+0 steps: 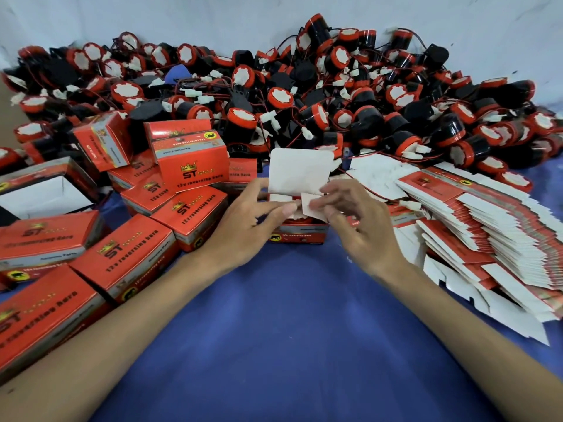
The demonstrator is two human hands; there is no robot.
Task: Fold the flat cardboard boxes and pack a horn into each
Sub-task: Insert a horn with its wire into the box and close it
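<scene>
We hold the small red printed cardboard box point(300, 237) at the middle of the blue cloth surface point(289, 324). Our left hand point(246, 228) curls round its left side; our right hand point(361, 228) pinches a white side flap point(309, 210). Its white lid flap point(300, 172) stands upright. Black-and-red horns point(242, 118) heap along the far edge.

A pale, bluish-white wall point(182, 13) runs across the whole far side, plain and matt, with a few faint dark marks on it. The worktop point(289, 315) is covered by a deep blue cloth point(304, 376), smooth in the near middle and showing again at the far right. At the far left edge is a brown patch point(6, 99), too small to identify. The light is soft and even, and shadows are weak.
</scene>
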